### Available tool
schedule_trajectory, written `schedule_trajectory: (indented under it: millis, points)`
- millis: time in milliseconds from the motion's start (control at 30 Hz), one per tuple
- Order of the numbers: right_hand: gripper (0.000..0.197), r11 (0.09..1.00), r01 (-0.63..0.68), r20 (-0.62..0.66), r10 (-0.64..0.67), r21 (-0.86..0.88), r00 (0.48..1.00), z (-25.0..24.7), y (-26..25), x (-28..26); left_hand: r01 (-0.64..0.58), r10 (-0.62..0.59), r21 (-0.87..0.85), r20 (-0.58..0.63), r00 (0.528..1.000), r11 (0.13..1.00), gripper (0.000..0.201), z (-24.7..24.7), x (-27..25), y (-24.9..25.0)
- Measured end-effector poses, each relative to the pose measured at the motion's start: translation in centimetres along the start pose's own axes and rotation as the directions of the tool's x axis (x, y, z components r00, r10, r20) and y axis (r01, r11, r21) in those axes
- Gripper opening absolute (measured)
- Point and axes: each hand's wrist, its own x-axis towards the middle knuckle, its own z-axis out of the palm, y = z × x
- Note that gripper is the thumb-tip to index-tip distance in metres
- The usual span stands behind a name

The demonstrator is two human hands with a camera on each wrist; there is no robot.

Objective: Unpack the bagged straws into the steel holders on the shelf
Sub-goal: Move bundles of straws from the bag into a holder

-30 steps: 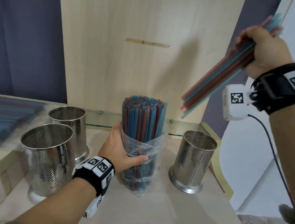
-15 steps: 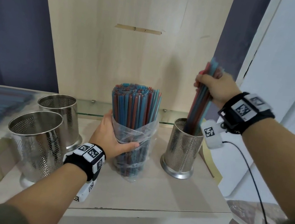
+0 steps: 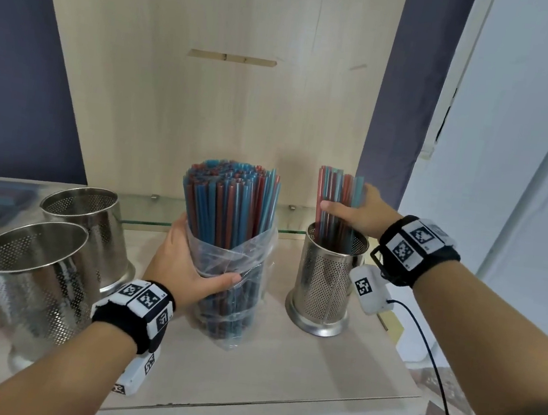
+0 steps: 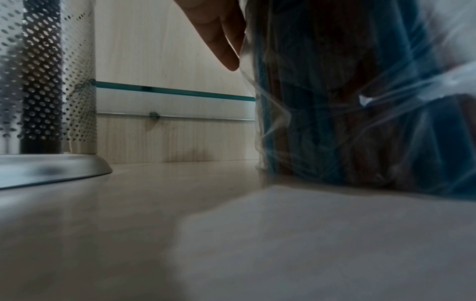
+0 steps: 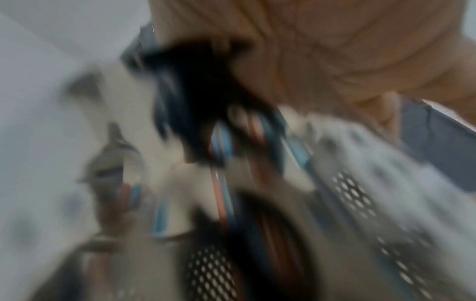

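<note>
Between the right hand's (image 3: 361, 214) thumb and fingers, a small bunch of straws (image 3: 336, 194) stands with its lower ends already down inside the right-hand steel holder (image 3: 325, 282); the fingers look loosely curled round the bunch, though how firmly they hold I cannot tell. To finish this step well, I judge the bunch should settle to the holder's floor before the fingers spread, so no straw tips over the rim. The left hand (image 3: 182, 265) wraps the bag of straws (image 3: 227, 236), fingers behind and thumb across the front, keeping it upright on the shelf (image 3: 279, 373). Two more holders (image 3: 85, 215) stand left of those fingers, with no straws showing in them.

The head view alone shows both hands and all three holders. The left wrist view adds the bag's base sitting flat on the shelf and fingertips (image 4: 226, 51) laid against the plastic. The right wrist view is badly blurred, showing only straws entering perforated steel.
</note>
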Motion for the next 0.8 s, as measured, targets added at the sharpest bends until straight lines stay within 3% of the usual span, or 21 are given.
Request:
schedule_trajectory:
  millis: [67,133,233,300,400,500,667,800]
  points:
    - [0.129,1.0,0.0,-0.139,-0.001,-0.008,0.99,-0.7,-0.6,-1.5,-0.01,0.01,-0.006,-0.002,1.0,1.0,0.121,0.0,0.0,0.0]
    - [0.129,0.991,0.111,-0.286,-0.126,-0.069,0.95,-1.1,-1.3,-3.2,-0.013,0.013,-0.016,0.002,1.0,1.0,0.122,0.0,0.0,0.0]
    - [0.095,0.932,0.361,-0.36,-0.346,-0.029,0.866,-0.1,-3.0,-6.5,-0.012,0.012,-0.02,0.006,1.0,1.0,0.123,0.0,0.1,0.0]
    - [0.075,0.899,0.432,-0.291,-0.396,0.069,0.871,1.7,-4.1,-8.2,-0.011,0.012,-0.022,0.005,1.0,1.0,0.122,0.0,0.1,-0.1]
    - [0.068,0.894,0.41,-0.106,-0.397,0.18,0.912,4.8,-5.3,-8.8,-0.012,0.012,-0.03,-0.001,1.0,0.999,0.121,0.0,0.1,-0.2]
    - [0.082,0.921,0.359,0.006,-0.364,0.149,0.931,7.6,-6.0,-7.7,-0.02,0.02,-0.017,-0.007,1.0,1.0,0.119,0.1,0.0,-0.1]
    - [0.115,0.953,0.279,-0.055,-0.274,0.122,0.96,10.7,-6.5,-5.5,-0.042,0.042,-0.029,-0.001,0.999,0.999,0.116,0.0,0.0,-0.2]
    - [0.113,0.943,0.243,-0.114,-0.223,0.228,0.968,12.1,-6.2,-4.8,-0.036,0.037,-0.023,0.009,0.999,0.999,0.119,-0.1,0.0,-0.3]
